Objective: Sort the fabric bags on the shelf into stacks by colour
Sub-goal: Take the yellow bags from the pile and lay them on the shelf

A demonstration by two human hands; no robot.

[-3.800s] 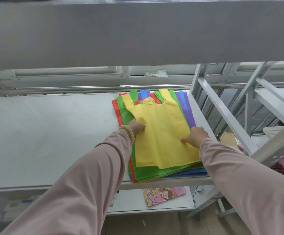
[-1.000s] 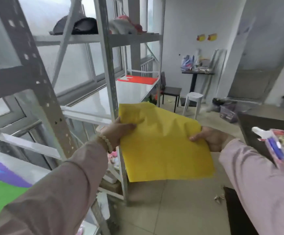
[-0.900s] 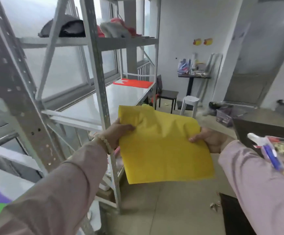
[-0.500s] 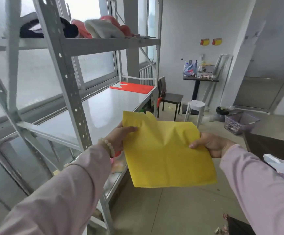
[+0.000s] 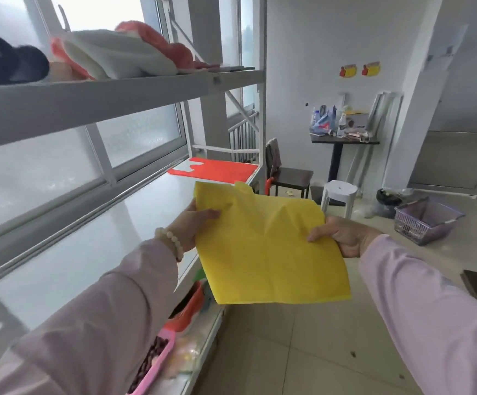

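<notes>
Fingers (image 5: 207, 214) of both hands pinch the limp yellow bag (image 5: 268, 246); sagging, it may land crumpled near the red bag (image 5: 220, 171) at 12 o'clock.

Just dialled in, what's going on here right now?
A person is holding a yellow fabric bag out flat in the air, left hand gripping one edge and right hand the other. It hangs beside the long white shelf, not resting on it. A red bag already lies flat at the far end of that shelf. The yellow one has not been put down yet.
</notes>
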